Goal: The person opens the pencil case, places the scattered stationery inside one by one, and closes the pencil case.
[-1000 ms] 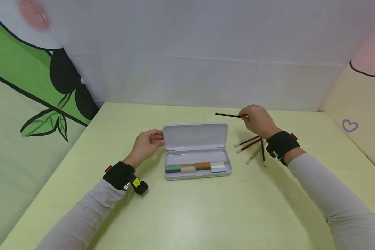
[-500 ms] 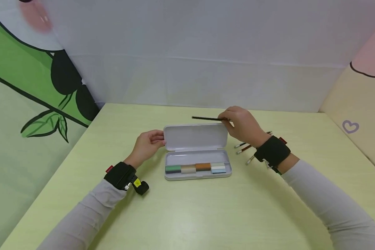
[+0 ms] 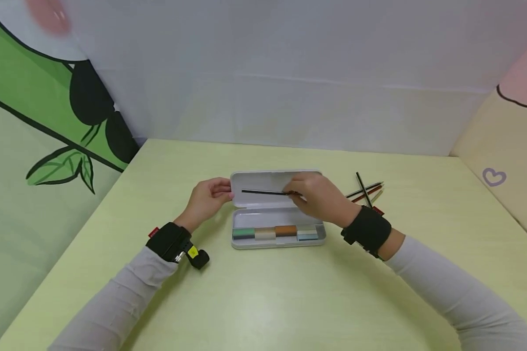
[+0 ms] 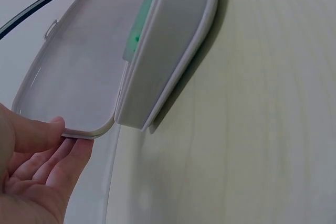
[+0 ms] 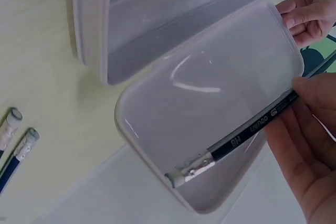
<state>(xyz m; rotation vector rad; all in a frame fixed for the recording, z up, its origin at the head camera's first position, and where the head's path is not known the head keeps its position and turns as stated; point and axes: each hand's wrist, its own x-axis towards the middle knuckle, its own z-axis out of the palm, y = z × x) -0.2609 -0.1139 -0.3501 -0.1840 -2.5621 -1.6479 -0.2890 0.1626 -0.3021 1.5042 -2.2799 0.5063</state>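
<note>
A pale grey pencil case (image 3: pixel 276 246) stands on the table with its lid (image 3: pixel 254 180) raised. My left hand (image 3: pixel 207 202) pinches the lid's left edge, thumb on the inner side and fingers behind, as the left wrist view shows. In front of the raised lid, my right hand (image 3: pixel 318 197) pinches a black pencil (image 3: pixel 263 192) held roughly level. That pencil's eraser end (image 5: pixel 189 170) with its silver band shows in the right wrist view. Along the case's front compartment lie a green block (image 3: pixel 243 233), a beige block (image 3: pixel 264 234), a brown-orange block (image 3: pixel 285 231) and a white-blue block (image 3: pixel 307 234).
Right of the case lie several loose pencils (image 3: pixel 361 188), some crossing one another and partly hidden by the right wrist. A white wall (image 3: pixel 281 112) rises behind the pale yellow table (image 3: pixel 263 302). Printed panels flank both sides.
My right hand has carried the black pencil left and down, from above the loose pencils to in front of the lid. The left hand stays at the lid's edge.
</note>
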